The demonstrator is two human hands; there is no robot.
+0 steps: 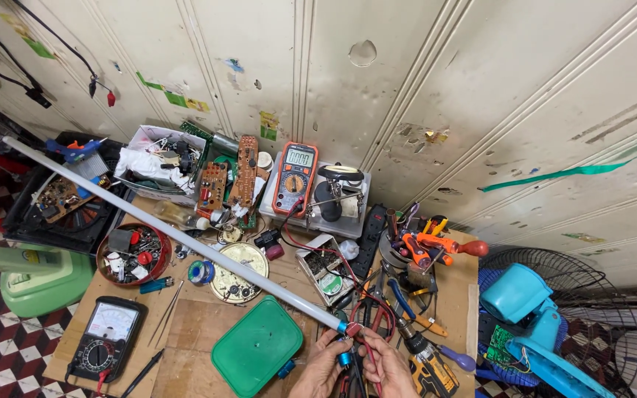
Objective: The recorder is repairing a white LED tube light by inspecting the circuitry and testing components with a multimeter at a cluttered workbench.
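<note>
Near the counter's front edge, the long white tube [178,237] ends at both hands and runs up-left past the far-left corner. Left hand [324,366] and right hand [386,366] grip its blue-capped end, beside the green lid [256,346].

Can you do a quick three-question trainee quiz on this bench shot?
1. True or false: the long white tube lies flat on the floor.
2. Which meter's screen is lit: A) the orange multimeter or B) the black analog meter?
3. What do the left hand and right hand meet at?

Key: 1 false, it slants over the bench. 2 A. 3 The tube's near end, with red and black leads.
</note>
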